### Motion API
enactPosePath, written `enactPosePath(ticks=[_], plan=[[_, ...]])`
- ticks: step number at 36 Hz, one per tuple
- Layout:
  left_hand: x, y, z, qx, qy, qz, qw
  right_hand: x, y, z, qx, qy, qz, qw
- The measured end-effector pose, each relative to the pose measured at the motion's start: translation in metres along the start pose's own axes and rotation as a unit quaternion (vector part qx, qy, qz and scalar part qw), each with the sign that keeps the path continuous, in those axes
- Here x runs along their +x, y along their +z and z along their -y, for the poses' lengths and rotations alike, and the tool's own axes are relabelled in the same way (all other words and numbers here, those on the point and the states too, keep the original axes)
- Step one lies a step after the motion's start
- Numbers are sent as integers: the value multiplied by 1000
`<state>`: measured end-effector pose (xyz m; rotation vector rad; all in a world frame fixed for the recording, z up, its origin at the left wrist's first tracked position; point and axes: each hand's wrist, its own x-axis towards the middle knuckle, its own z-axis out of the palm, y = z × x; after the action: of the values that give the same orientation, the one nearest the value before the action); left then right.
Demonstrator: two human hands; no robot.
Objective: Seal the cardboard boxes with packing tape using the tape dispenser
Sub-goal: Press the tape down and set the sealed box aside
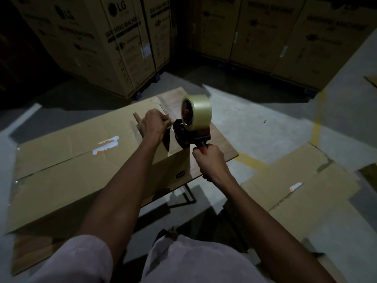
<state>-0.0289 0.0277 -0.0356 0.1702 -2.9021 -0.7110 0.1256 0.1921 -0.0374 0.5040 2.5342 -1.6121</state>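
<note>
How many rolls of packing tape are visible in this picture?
1: a pale translucent roll of packing tape sits on the red tape dispenser, whose handle the right hand grips. Others may be hidden in darkness.

The flattened box (81,170) was plain brown with a torn white-and-orange label (106,145). The tape dispenser (190,135) was black and red, carrying a pale yellowish roll (201,111). A yellow line (317,119) crossed the grey floor (265,123).

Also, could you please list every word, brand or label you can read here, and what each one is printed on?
"LG": tall carton at back left.
"WASHING MACHINE": same carton's side.
Right-hand cartons: print too blurred.
Black oval mark on flattened cardboard box: too small.
</note>
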Motion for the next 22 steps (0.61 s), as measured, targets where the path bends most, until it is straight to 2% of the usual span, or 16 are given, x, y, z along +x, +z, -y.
enactPosePath(ticks=[7, 14, 22], plan=[[1, 2, 8, 39, 37, 7, 999, -13, -10, -9, -2, 5, 8, 1000], [-6, 3, 10, 63, 75, -2, 995, -23, -2, -13, -34, 11, -29, 999], [-12, -7, 9, 2, 98, 31, 995, -26, 5, -14, -4, 37, -41, 998]])
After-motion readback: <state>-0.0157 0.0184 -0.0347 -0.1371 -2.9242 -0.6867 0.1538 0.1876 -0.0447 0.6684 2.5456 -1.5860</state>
